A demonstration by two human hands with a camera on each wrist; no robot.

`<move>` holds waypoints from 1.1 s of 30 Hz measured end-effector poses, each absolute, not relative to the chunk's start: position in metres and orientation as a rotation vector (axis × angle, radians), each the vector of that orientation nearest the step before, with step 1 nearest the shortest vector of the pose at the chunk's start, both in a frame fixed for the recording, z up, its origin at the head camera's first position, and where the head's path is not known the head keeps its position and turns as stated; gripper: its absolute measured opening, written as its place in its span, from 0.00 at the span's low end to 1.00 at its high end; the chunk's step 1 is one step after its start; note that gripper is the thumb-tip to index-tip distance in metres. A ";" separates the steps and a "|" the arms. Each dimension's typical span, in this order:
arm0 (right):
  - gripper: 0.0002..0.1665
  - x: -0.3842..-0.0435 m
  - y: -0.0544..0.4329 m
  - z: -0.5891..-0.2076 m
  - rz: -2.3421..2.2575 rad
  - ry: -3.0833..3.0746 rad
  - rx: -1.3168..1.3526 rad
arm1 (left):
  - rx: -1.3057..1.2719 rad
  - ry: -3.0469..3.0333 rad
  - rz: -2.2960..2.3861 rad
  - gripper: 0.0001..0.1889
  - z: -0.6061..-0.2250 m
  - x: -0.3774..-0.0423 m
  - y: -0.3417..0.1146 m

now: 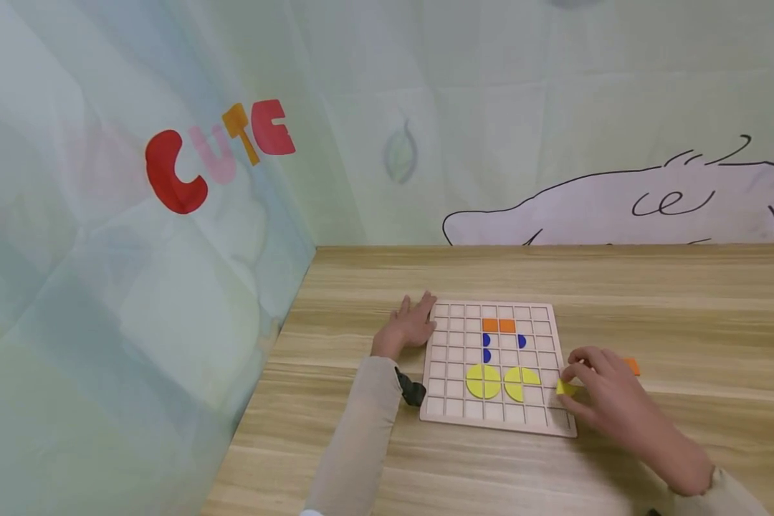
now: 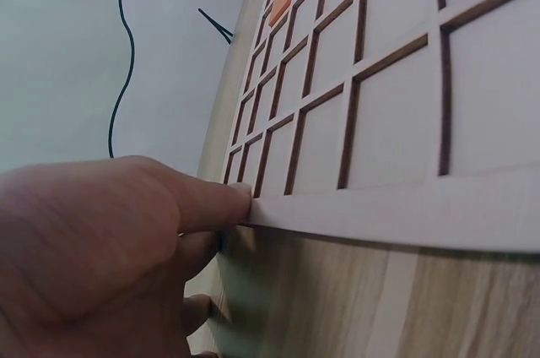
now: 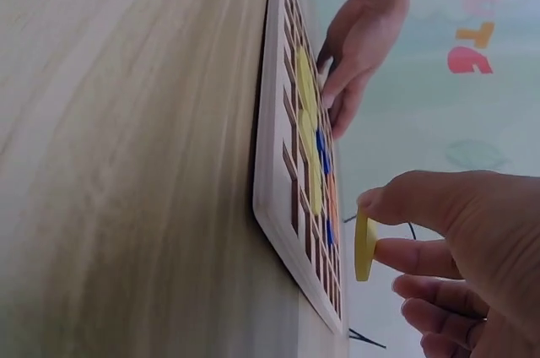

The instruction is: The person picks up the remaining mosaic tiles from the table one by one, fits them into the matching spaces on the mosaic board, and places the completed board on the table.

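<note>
A square wooden grid board [image 1: 454, 409] lies on the table. In its cells are two orange squares [image 1: 499, 326], several blue half-round pieces [image 1: 486, 355], a full yellow circle [image 1: 484, 381] of quarter pieces, and a second yellow circle [image 1: 522, 375] lacking its lower right quarter. My left hand [image 1: 413, 326] rests at the board's upper left edge, with a fingertip on the rim in the left wrist view. Over the board's right edge, my right hand [image 1: 609, 394] pinches a yellow quarter-circle piece [image 3: 364, 246] between thumb and index finger, raised off the table.
An orange piece [image 1: 632, 366] lies on the wooden table [image 1: 361, 279], partly hidden behind my right hand. A cloth backdrop [image 1: 374, 86] with coloured letters and a line drawing stands along the table's back and left sides.
</note>
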State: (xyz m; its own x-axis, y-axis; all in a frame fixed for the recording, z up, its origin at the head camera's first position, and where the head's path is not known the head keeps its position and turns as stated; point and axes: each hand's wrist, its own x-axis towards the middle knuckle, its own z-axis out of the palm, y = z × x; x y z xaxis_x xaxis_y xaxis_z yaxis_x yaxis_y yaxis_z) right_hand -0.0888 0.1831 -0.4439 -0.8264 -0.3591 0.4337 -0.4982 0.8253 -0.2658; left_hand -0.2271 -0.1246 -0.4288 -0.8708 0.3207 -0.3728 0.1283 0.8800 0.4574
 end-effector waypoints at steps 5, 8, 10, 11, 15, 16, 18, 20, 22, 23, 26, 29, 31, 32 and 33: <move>0.15 -0.091 0.169 -0.443 0.529 -2.744 0.638 | 0.326 2.606 0.586 0.30 -0.430 -0.228 -0.125; 0.14 -0.092 0.161 -0.444 0.554 -2.812 0.626 | 0.320 2.609 0.583 0.30 -0.430 -0.227 -0.125; 0.14 -0.093 0.157 -0.446 0.568 -2.824 0.638 | 0.317 2.609 0.589 0.30 -0.429 -0.227 -0.125; 0.14 -0.093 0.156 -0.447 0.571 -2.820 0.650 | 0.316 2.610 0.592 0.30 -0.429 -0.227 -0.124; 0.15 -0.094 0.153 -0.453 0.545 -2.769 0.724 | 0.312 2.610 0.605 0.30 -0.428 -0.226 -0.124; 0.15 -0.094 0.153 -0.454 0.535 -2.756 0.737 | 0.311 2.611 0.607 0.30 -0.428 -0.226 -0.124; 0.15 -0.094 0.153 -0.454 0.529 -2.731 0.748 | 0.315 2.614 0.599 0.30 -0.428 -0.226 -0.124; 0.14 -0.094 0.154 -0.453 0.532 -2.717 0.738 | 0.318 2.616 0.596 0.30 -0.427 -0.226 -0.124; 0.13 -0.094 0.155 -0.450 0.525 -2.718 0.720 | 0.319 2.615 0.597 0.30 -0.428 -0.227 -0.124; 0.13 -0.094 0.156 -0.449 0.524 -2.725 0.714 | 0.320 2.615 0.597 0.30 -0.428 -0.227 -0.124; 0.13 -0.094 0.157 -0.448 0.517 -2.751 0.706 | 0.322 2.610 0.606 0.30 -0.428 -0.228 -0.125; 0.15 -0.095 0.157 -0.452 0.512 -2.745 0.718 | 0.325 2.610 0.606 0.30 -0.428 -0.227 -0.125; 0.15 -0.095 0.156 -0.454 0.503 -2.730 0.722 | 0.325 2.609 0.602 0.30 -0.427 -0.227 -0.124; 0.14 -0.095 0.156 -0.455 0.497 -2.723 0.723 | 0.325 2.609 0.598 0.30 -0.427 -0.226 -0.124; 0.14 -0.095 0.156 -0.456 0.490 -2.722 0.721 | 0.325 2.609 0.596 0.30 -0.427 -0.226 -0.124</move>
